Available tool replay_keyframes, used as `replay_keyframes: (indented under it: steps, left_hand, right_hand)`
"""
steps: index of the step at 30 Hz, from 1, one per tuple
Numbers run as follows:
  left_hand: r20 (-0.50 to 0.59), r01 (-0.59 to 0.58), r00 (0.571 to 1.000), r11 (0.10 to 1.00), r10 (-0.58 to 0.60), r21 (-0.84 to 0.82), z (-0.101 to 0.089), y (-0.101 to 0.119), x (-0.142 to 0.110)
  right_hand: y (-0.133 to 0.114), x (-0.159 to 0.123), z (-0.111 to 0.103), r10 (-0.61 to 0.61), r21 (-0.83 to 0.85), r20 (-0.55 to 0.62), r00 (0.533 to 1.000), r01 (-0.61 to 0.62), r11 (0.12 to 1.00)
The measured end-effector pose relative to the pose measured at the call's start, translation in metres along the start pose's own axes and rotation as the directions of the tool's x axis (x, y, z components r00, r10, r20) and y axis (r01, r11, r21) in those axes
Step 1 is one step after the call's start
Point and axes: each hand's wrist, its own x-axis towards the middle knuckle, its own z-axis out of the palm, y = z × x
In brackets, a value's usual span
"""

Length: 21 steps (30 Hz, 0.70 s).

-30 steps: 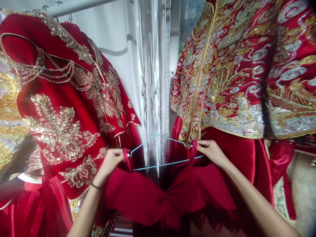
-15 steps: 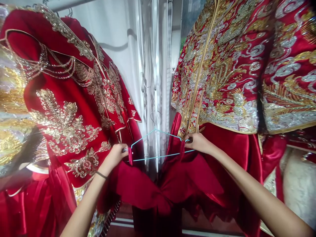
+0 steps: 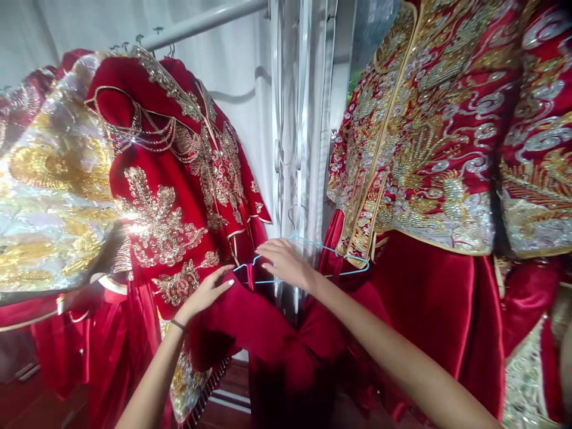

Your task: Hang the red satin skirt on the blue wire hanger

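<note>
Between the left hand (image 3: 206,296), its thumb and fingers parted, and the right hand (image 3: 288,263), bent over the blue hanger (image 3: 315,244) (whether gripping it, I cannot tell), a red strap (image 3: 251,277) loops over the hanger, presumably so the red garment (image 3: 277,328) hangs supported below both hands.
</note>
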Motion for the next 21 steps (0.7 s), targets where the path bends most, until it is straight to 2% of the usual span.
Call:
replay_keyframes:
  steps: [2, 5, 9, 12, 16, 17, 19, 21]
  left_hand:
    - [0.005, -0.023, 1.000, 0.999, 0.023, -0.047, -0.001, -0.005, 0.000]
    - [-0.040, -0.040, 0.998, 0.998, 0.038, -0.056, -0.002, -0.014, 0.001]
    - [-0.100, -0.035, 0.995, 0.997, 0.029, -0.065, -0.004, -0.014, 0.001]
    - [-0.168, -0.067, 0.984, 0.994, 0.053, -0.081, -0.009, 0.004, 0.003]
    - [-0.336, -0.153, 0.936, 0.982, 0.109, -0.107, -0.024, 0.047, 0.019]
    - [-0.349, -0.166, 0.929, 0.982, 0.125, -0.088, -0.028, 0.056, 0.025]
    - [-0.258, -0.169, 0.953, 0.985, 0.158, -0.022, -0.035, 0.065, 0.033]
    - [-0.071, -0.161, 0.984, 0.987, 0.162, 0.016, -0.035, 0.061, 0.035]
  right_hand:
    - [-0.005, 0.019, 0.019, -0.023, -0.034, 0.104, 0.994, 0.027, 0.999]
    - [-0.006, 0.030, 0.037, 0.021, -0.094, 0.259, 0.966, 0.003, 0.996]
    - [-0.006, 0.026, 0.041, 0.050, -0.121, 0.309, 0.950, -0.013, 0.993]
    - [-0.008, 0.024, 0.039, 0.043, -0.134, 0.322, 0.946, 0.000, 0.991]
    - [-0.012, 0.026, 0.036, 0.052, -0.158, 0.331, 0.942, 0.001, 0.987]
    - [-0.012, 0.026, 0.035, 0.048, -0.160, 0.332, 0.942, 0.006, 0.987]
    - [-0.013, 0.025, 0.033, 0.037, -0.152, 0.330, 0.943, 0.015, 0.988]
    - [-0.013, 0.023, 0.032, 0.028, -0.140, 0.331, 0.943, 0.020, 0.990]
